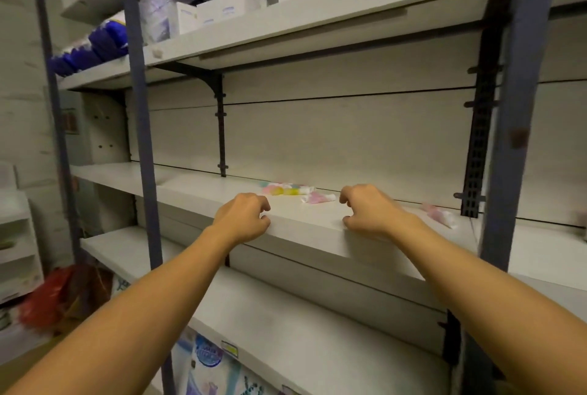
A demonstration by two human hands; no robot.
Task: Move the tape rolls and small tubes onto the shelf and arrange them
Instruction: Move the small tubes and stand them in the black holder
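A white shelf board [305,229] runs across the middle of the head view. At its back lie several small pastel tubes [287,190], yellow, green and pink, with a pink one [317,197] a little nearer. Another pink tube [440,213] lies alone farther right. My left hand [243,216] hovers over the shelf's front edge with its fingers loosely curled and nothing in it. My right hand [368,210] is beside it, about a hand's width to the right, also loosely curled and empty. No tape roll is visible.
The upper shelf [317,25] carries white boxes [236,2] and blue packs [95,45]. Blue steel uprights [139,108] [517,108] frame the bay. A lower shelf holds printed packages [206,359]. A red bag [47,296] lies low on the left.
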